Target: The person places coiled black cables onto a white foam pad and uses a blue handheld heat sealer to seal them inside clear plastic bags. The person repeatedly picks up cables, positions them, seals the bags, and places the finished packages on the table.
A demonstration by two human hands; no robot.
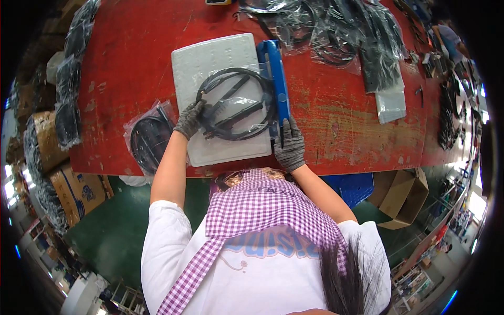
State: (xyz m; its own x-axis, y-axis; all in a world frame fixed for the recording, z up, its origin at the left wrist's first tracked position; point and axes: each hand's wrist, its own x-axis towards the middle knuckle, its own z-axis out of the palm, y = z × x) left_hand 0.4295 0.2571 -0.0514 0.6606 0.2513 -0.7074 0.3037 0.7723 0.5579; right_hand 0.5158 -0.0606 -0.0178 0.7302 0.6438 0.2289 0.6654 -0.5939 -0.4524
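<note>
The red worktable [336,121] fills most of what I see, its paint scuffed and worn, and my forearms reach up onto it from the near edge. On it, straight ahead of me, lies a white foam board [210,58], and along the board's right side sits a blue heat sealer [277,84], its long axis running away from me, the near end by my right hand and the far end pointing toward the back of the table. Across the board lies a clear plastic bag [236,102] holding a coiled black cable; the coil lies flat, and the straight black pieces inside it slant from lower left to upper right. The bag's right edge reaches the sealer bar. My left hand [189,119], in a grey knit glove, presses on the bag's left edge, fingers bent down onto the plastic rather than closed around anything. My right hand [290,147], gloved the same, rests on the near end of the sealer, fingers spread loosely over it; I cannot tell whether they grip. To my left lies another bagged cable [147,137], near the table edge. At the far right is a heap of bagged black cables [341,31].
</note>
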